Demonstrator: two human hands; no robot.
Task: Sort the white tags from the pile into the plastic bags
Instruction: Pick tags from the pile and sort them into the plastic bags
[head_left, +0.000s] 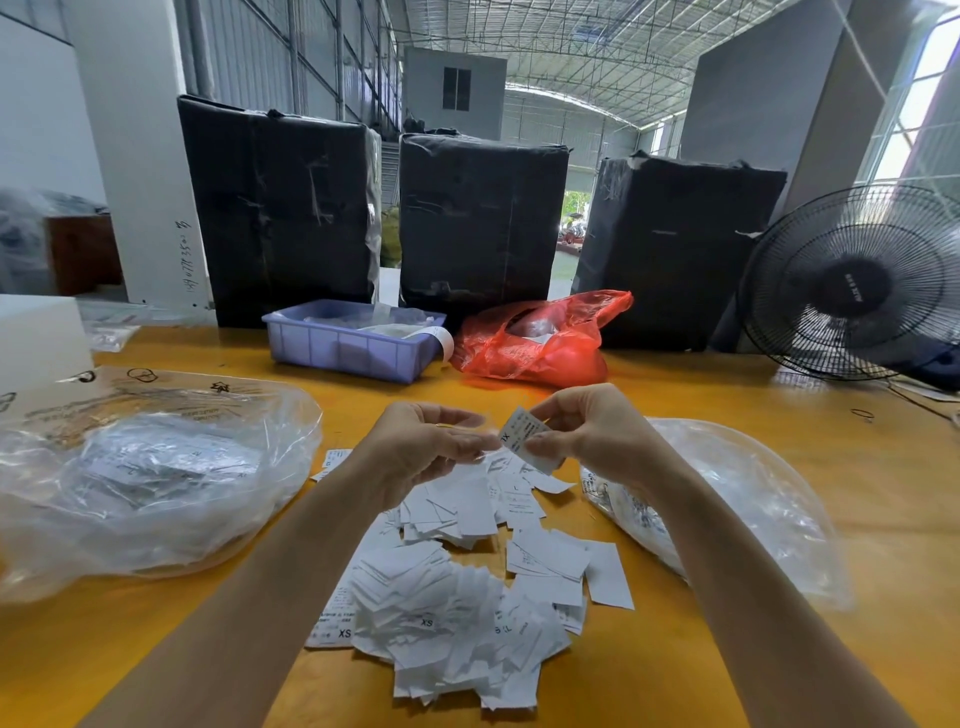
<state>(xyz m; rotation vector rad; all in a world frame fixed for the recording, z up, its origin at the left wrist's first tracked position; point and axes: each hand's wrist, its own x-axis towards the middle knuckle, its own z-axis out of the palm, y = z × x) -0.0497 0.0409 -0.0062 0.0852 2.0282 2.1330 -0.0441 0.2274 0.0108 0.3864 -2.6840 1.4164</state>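
Looks like a warehouse or garment packing shed, not a home. There's a high arched metal-truss roof (597, 62) with corrugated wall panels (249, 52) at the far end, and three big bales wrapped in black plastic (483, 218) standing along the far side of a long yellow worktable (727, 395). A blue parts bin (353, 343), a red plastic bag (540, 338) and a black fan (857, 280) at the far right fit that. Size tags marked XS (426, 623) are heaped near the front.

The left bag (130, 467) runs off the frame's edge, and print on the pile (457, 597) is mostly illegible.
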